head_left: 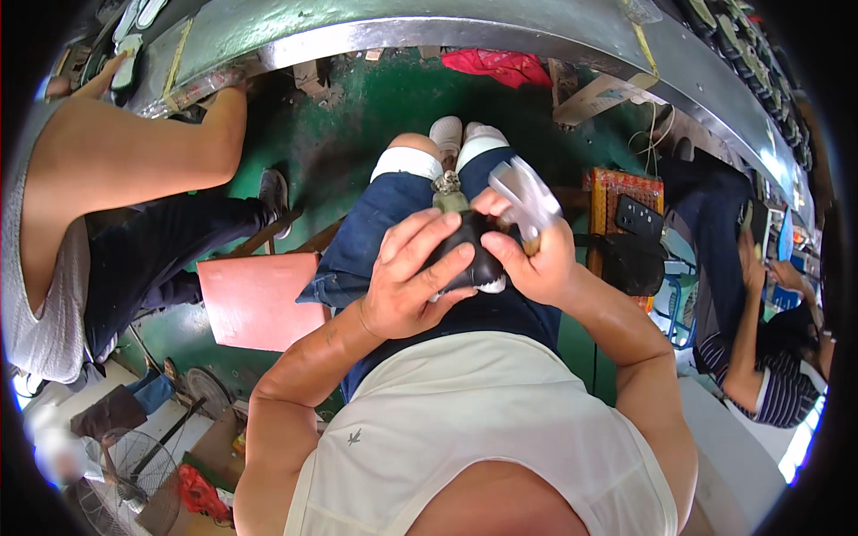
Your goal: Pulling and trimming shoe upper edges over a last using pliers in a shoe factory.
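Observation:
Over my lap is a black shoe upper [483, 259] with a white lower edge, apparently on a green shoe last [451, 202]. My left hand [407, 272] wraps over its left side, fingers spread across the black surface and closed around it. My right hand [541, 255] is closed on a shiny metal hand tool [527, 196], smeared by motion, just beyond the knuckles. The right thumb rests against the upper's right side. The tool's exact kind is not clear.
A long metal-edged workbench [375, 34] curves across the far side. To the left are a pink stool [259, 299] and a co-worker's bare arm. To the right, a phone [639, 216] and a black bag [630, 262] lie on an orange patterned seat. Another person sits farther right.

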`<act>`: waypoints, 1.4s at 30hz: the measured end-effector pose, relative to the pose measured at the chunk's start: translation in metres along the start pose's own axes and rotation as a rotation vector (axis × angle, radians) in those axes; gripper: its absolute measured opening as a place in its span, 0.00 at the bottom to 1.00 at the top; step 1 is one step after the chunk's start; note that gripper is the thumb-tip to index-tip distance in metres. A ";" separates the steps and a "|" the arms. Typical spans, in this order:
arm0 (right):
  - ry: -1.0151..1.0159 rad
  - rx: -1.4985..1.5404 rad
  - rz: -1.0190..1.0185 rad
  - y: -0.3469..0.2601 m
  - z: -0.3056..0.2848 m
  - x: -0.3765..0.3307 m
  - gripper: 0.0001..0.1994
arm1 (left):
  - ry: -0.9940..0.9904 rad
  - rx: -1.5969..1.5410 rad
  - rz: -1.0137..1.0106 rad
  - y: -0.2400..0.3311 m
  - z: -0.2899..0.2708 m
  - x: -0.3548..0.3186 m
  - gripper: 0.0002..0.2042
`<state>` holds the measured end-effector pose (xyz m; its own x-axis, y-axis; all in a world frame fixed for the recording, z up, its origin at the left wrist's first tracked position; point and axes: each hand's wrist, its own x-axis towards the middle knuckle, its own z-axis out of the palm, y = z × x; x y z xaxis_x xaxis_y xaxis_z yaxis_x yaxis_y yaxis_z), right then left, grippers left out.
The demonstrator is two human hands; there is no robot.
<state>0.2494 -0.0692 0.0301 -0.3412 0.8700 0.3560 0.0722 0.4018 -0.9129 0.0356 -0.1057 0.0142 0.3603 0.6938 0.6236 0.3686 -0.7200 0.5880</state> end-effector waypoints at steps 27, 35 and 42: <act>-0.197 0.193 0.163 0.036 0.017 0.039 0.08 | -0.007 -0.116 -0.284 -0.003 0.016 -0.010 0.36; -0.128 0.098 0.240 0.056 0.005 0.043 0.13 | 0.048 -0.210 -0.349 -0.035 0.034 -0.025 0.51; 0.001 0.068 0.354 0.091 -0.021 0.019 0.31 | -0.159 -0.530 -0.727 -0.059 0.022 -0.005 0.46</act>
<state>0.2696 -0.0104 -0.0423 -0.3056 0.9520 0.0149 0.1232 0.0551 -0.9909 0.0303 -0.0660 -0.0351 0.3216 0.9457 -0.0479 0.1233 0.0083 0.9923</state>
